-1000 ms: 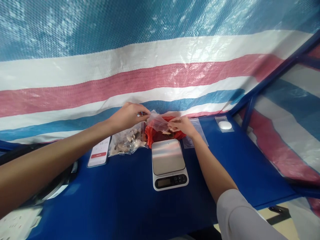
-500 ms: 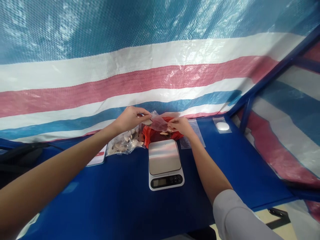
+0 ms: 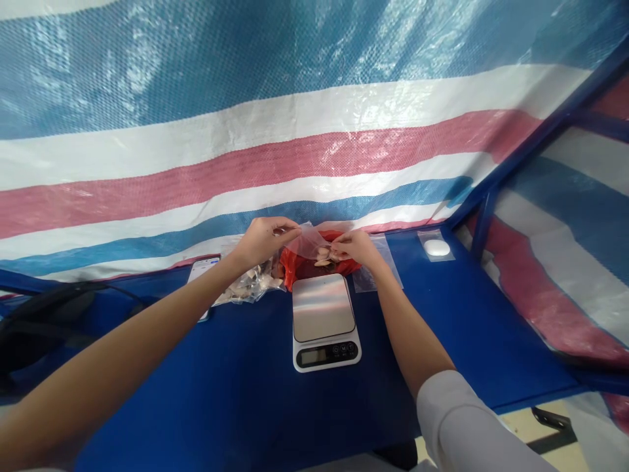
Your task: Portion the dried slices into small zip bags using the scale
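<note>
My left hand (image 3: 268, 239) pinches the left edge of a small clear plastic bag (image 3: 307, 241). My right hand (image 3: 354, 248) is closed on the bag's other end, with thumb and finger together. Pale dried slices (image 3: 323, 257) show beside the right fingertips; whether they lie inside the clear bag or behind it I cannot tell. Under both hands spreads an open red plastic bag (image 3: 291, 267). A white kitchen scale (image 3: 324, 311) with a bare metal plate stands just in front of it.
Left of the red bag lies a clear bag of pale slices (image 3: 253, 285), next to a phone (image 3: 202, 267). Flat clear bags (image 3: 388, 259) and a white oval object (image 3: 437, 248) on a small bag are to the right. A striped tarp (image 3: 314, 157) hangs behind the blue table (image 3: 236, 393).
The pale slice at my left fingertips is gone from there, and more slices show near my right hand. My left hand has shifted slightly right and down. The phone is more exposed.
</note>
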Tool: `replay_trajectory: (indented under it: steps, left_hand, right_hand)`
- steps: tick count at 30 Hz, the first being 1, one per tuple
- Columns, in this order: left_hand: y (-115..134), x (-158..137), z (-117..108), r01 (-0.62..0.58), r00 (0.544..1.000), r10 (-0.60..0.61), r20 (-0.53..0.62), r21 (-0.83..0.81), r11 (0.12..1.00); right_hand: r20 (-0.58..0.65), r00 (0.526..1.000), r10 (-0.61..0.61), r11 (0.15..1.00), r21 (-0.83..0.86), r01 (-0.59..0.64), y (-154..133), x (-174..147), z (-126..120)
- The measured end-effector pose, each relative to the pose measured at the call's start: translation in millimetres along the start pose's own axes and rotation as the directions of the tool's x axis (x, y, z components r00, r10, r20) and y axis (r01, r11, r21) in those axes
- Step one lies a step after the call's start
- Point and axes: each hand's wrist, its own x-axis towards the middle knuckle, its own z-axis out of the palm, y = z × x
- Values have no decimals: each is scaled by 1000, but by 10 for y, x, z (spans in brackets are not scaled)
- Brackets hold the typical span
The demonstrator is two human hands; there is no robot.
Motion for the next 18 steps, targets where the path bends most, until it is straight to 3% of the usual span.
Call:
replay_trajectory:
  steps: [6, 14, 18]
  left_hand:
    - [-185, -141, 20, 42, 998, -40, -54, 25, 999]
    - [-110, -96, 17, 68, 985, -76, -158, -51, 996]
    - [-100, -117, 22, 73, 969, -96, -229, -106, 992]
  right_hand:
    - [92, 991, 98, 939, 322, -122, -21, -47, -33]
    - [106, 989, 103, 925, 354, -134, -93, -95, -53]
    - [41, 997, 59, 910, 409, -71, -139, -125, -48]
